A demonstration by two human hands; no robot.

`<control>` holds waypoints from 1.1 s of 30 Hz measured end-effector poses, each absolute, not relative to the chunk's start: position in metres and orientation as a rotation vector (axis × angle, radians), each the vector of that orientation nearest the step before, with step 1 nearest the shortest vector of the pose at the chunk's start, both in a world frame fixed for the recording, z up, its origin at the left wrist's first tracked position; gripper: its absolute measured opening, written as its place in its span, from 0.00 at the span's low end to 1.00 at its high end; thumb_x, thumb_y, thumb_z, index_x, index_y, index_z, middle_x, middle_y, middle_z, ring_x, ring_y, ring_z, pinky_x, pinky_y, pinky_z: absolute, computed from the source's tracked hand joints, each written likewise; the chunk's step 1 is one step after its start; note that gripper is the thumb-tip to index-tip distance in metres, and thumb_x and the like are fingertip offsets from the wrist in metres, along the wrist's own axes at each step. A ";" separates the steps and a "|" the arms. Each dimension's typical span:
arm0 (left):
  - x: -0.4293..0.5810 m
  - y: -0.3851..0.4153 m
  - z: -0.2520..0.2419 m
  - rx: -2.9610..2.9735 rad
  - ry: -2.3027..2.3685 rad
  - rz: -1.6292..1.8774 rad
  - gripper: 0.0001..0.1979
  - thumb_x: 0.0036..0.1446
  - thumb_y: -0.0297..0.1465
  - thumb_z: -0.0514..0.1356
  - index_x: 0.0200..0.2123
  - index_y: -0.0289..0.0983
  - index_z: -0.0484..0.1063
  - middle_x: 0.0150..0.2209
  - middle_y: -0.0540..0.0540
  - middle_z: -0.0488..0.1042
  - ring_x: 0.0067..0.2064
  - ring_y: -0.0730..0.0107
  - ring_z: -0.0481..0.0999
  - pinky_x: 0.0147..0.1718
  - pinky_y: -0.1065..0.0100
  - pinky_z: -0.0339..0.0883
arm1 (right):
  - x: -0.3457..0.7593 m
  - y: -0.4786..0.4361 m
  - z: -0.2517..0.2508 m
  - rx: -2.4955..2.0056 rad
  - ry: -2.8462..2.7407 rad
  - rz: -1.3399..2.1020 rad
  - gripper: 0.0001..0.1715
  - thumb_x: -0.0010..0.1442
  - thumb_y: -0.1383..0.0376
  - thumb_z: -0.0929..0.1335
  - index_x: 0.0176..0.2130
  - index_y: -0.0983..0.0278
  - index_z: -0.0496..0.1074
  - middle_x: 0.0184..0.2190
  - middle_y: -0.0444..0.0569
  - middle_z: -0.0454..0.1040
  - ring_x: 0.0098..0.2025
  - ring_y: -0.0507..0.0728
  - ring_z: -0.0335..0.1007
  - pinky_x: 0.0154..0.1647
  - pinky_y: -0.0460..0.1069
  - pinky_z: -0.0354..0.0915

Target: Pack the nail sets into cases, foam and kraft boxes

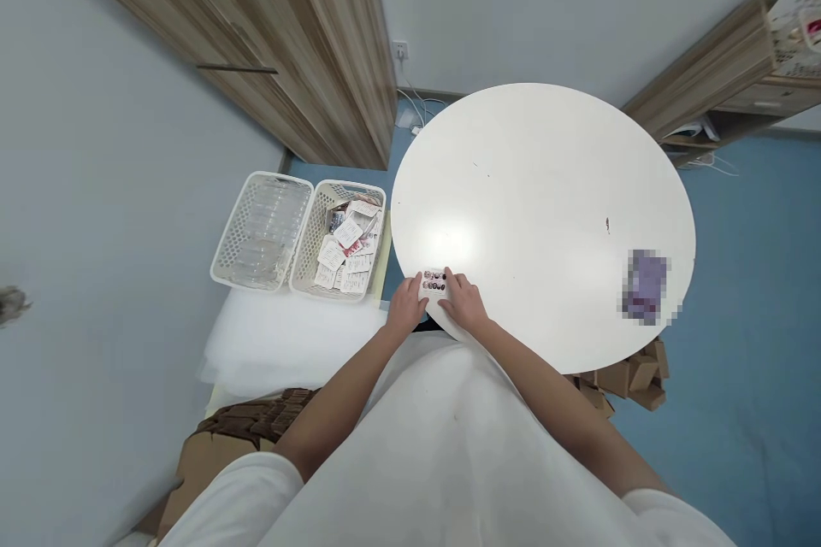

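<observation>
A small card of press-on nails (434, 281), with two rows of dark and patterned oval pieces, is at the near left edge of the round white table (532, 188). My left hand (406, 308) grips the card's left side between thumb and fingers. At its right side, my right hand (464, 301) holds it in the same way. The card's face is turned up toward me, and its underside is hidden.
Left of the table stand a white basket (295, 278) of printed cards and packets and another basket (218, 261) of clear plastic cases. White foam sheeting (288, 338) lies before them. Brown cardboard boxes (211, 470) are at lower left. A blurred purple item (646, 284) rests on the table's right.
</observation>
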State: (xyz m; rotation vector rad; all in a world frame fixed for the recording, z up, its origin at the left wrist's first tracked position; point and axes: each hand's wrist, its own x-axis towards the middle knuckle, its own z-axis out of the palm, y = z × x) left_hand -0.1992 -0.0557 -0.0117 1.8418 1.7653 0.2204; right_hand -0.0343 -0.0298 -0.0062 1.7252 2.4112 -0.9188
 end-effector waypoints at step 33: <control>-0.220 -0.030 0.003 2.091 1.733 0.000 0.27 0.57 0.38 0.47 0.59 0.34 0.51 0.60 0.39 0.54 0.62 0.53 0.46 0.52 0.54 0.46 | -0.059 -0.016 -0.003 1.533 2.545 -0.750 0.34 0.53 0.54 0.63 0.58 0.59 0.53 0.63 0.53 0.43 0.62 0.67 0.36 0.54 0.63 0.40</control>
